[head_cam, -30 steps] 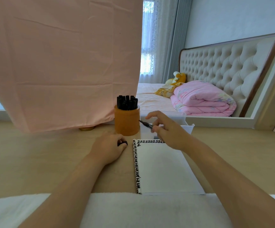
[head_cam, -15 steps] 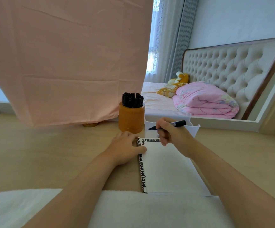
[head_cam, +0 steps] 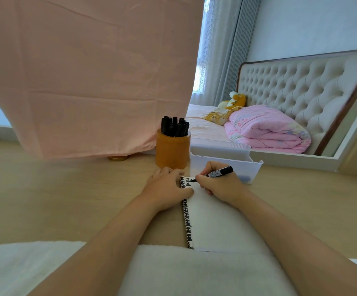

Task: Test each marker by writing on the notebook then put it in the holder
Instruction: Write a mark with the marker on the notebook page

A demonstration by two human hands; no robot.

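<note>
The left hand [head_cam: 166,190] rests on the far left edge of the white paper notebook [head_cam: 212,218], fingers bent; I cannot tell if it holds anything. Just past it stands the round orange holder [head_cam: 172,151] full of black markers [head_cam: 174,127]. The right hand [head_cam: 223,186] grips a black labelled marker [head_cam: 217,173], tip on the page, near a white plastic tray [head_cam: 246,167].

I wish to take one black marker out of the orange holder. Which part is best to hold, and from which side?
Pinch its top end from above. The black markers stand upright, packed together, and only their tops rise over the rim of the orange holder; its wall hides the barrels.
</note>
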